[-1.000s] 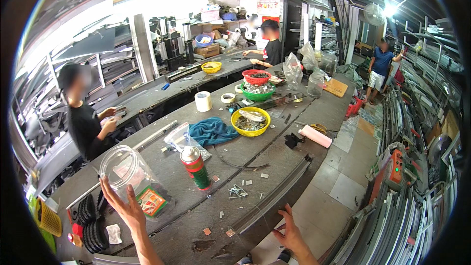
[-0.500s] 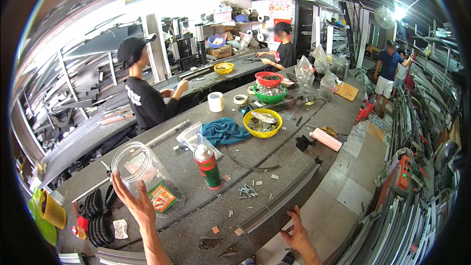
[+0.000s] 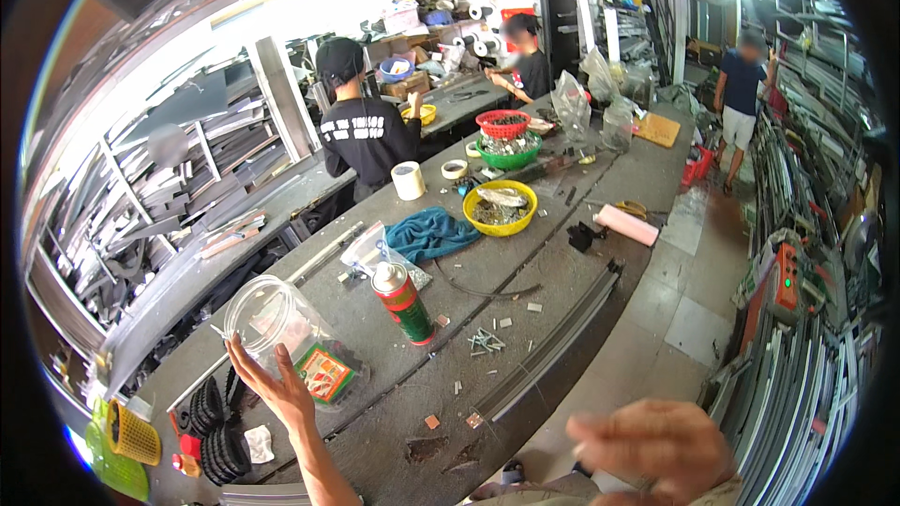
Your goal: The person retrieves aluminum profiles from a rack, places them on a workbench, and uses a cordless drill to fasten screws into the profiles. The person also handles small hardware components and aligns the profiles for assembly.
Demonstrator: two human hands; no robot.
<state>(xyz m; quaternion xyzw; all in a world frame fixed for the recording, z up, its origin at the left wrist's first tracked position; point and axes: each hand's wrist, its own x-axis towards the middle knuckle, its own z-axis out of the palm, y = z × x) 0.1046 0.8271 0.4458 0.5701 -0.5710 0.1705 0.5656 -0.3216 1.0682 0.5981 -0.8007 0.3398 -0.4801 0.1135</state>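
My left hand is at the near side of a clear plastic jar, its fingers stretched out and apart. The fingertips are by the jar's round mouth; whether they touch it I cannot tell. The jar leans or lies on the dark worktable, with dark bits at its bottom and a green and orange label. My right hand is raised at the lower right, past the table's near edge and smeared by motion. Nothing can be made out in it. A spray can stands right of the jar, and several screws lie beyond it.
On the worktable are a teal cloth, a yellow basket of small parts, a pink roll and long metal profiles. Black coiled strips lie at left. Co-workers stand across the table and in the right aisle.
My right hand has come up and nearer, and is now blurred. My left hand stays beside the jar. The co-worker across the table has moved right and turned their back. The view has shifted slightly.
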